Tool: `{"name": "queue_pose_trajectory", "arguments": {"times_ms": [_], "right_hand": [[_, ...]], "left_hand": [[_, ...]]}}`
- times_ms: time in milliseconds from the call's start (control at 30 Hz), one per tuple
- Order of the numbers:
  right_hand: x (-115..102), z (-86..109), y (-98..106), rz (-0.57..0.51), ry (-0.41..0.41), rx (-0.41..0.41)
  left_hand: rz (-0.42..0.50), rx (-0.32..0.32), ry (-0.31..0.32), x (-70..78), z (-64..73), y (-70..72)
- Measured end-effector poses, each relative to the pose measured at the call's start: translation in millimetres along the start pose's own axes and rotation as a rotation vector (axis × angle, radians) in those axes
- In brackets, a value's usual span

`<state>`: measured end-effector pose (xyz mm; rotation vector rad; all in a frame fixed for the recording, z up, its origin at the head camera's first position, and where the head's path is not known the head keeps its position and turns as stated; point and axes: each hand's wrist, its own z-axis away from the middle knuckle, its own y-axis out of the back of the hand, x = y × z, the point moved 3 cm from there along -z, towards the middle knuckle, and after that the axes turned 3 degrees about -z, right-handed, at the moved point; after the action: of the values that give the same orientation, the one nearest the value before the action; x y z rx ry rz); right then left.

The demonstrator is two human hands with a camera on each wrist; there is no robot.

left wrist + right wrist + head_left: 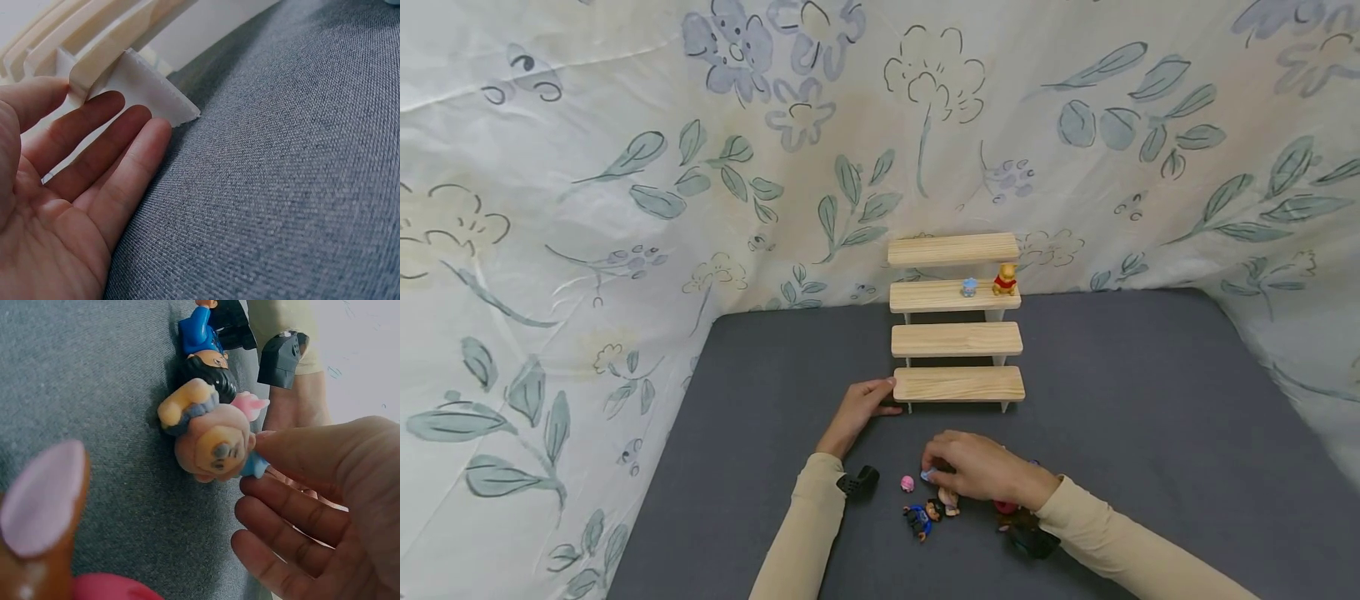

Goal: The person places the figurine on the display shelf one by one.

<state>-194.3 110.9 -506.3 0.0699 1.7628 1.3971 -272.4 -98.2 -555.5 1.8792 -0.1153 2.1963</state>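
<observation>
A stepped wooden display stand (957,340) with four pale boards and white legs stands at the back. My left hand (859,412) grips the left end of its lowest board, thumb at the edge and fingers beside the white leg (150,90). With thumb and forefinger my right hand (981,467) pinches a small light-blue figurine (254,465), mostly hidden by a monkey-like figurine (215,447) in the right wrist view. Close by lie a pink figurine (907,483) and a black-haired doll in blue (919,520).
On the second board from the top sit a small blue figurine (969,287) and a yellow bear in a red shirt (1004,280). Under my right wrist are more toys, including a brown one (1017,518). A floral cloth (850,125) hangs behind the grey table surface (1135,433).
</observation>
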Motion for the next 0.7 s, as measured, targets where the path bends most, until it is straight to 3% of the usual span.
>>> {"name": "queue_pose_trajectory", "arguments": {"times_ms": [367,700], "right_hand": [[0.1,0.9,11.7,0.014,-0.017,0.089],[2.6,1.2,40.5,-0.059,-0.054,0.171]], "left_hand": [[0.01,-0.002,-0.001,0.4,-1.3,0.1],[0.01,-0.008,0.005,1.7,-0.2,0.6]]}}
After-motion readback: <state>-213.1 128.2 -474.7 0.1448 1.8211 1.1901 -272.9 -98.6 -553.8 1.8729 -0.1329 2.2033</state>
